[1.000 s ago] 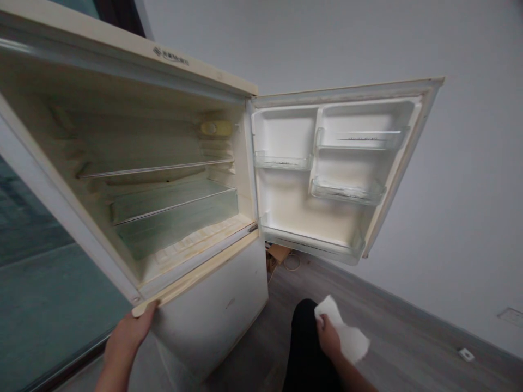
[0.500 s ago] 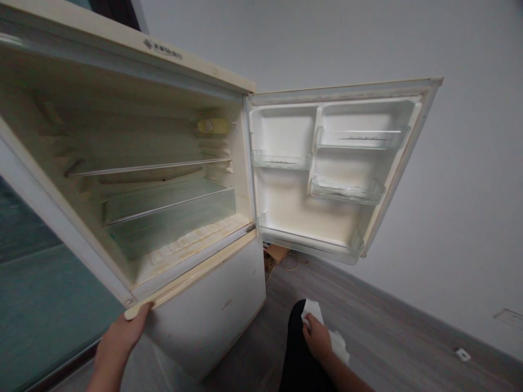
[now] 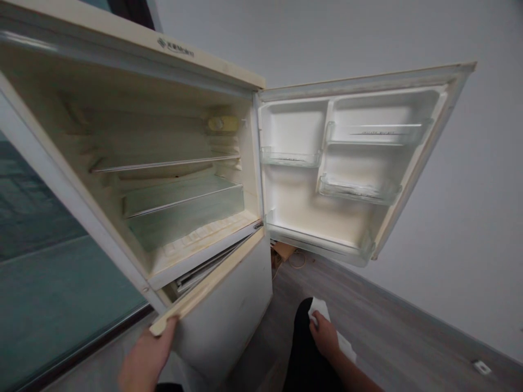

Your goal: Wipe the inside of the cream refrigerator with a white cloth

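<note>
My left hand grips the top left corner of the lower refrigerator door, thumb over its cream edge. That door stands partly ajar, and a narrow gap shows the inside of the lower compartment. Above it, the upper compartment of the refrigerator is exposed, with glass shelves and a clear drawer. Its upper door hangs wide to the right, fitted with clear racks. My right hand is closed around a white cloth or paper, resting near my dark-clad knee.
A cardboard box and a thin cable lie on the wood-look floor behind the doors. A small white block sits by the wall at right. A glass panel stands at left.
My left hand has pulled the lower door from shut to partly open, toward me. My right hand still holds the white cloth or paper. The view has shifted slightly.
</note>
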`<act>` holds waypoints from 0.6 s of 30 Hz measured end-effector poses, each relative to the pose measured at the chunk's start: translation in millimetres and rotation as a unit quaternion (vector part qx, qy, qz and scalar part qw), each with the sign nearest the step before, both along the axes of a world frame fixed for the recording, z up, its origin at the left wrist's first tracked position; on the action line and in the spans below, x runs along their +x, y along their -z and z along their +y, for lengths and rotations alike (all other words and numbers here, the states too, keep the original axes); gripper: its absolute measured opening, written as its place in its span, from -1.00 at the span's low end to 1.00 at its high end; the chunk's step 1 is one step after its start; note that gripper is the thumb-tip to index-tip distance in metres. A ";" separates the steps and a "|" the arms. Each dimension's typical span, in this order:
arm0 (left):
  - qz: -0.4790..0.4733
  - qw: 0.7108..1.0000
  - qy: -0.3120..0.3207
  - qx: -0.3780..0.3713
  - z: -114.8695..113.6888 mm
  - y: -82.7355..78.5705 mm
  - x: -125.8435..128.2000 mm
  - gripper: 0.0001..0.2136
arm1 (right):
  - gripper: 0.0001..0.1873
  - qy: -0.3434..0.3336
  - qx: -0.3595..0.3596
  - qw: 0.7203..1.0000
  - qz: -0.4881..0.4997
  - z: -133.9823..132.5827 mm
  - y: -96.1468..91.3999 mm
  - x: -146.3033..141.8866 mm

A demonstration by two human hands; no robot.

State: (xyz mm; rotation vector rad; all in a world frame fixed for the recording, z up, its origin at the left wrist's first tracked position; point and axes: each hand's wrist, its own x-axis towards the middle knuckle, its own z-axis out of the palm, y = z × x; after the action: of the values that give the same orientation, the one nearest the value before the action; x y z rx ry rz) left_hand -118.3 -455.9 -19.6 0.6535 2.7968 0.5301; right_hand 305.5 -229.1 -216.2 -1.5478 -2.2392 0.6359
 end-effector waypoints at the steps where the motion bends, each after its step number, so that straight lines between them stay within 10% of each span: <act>1: -0.005 1.000 -0.006 -0.009 -6.0 1.0 22.3 -0.14 | -0.61 -0.002 -0.001 1.000 -0.003 -0.4 0.3 0.5; 7: 0.006 0.998 0.064 0.007 -29.2 2.3 111.5 -0.41 | -0.62 -0.009 -0.013 0.999 -0.032 -3.2 1.2 5.6; 18: -0.040 0.997 0.065 -0.009 -53.0 21.0 126.6 -0.31 | -0.50 -0.008 -0.032 0.994 -0.108 -6.8 0.4 23.9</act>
State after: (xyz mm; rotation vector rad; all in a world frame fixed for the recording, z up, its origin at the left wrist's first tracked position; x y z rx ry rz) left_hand 8.3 -508.8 -40.6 0.7870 2.6581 0.4952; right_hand 329.4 -235.8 -216.6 -1.7044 -2.4103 0.5734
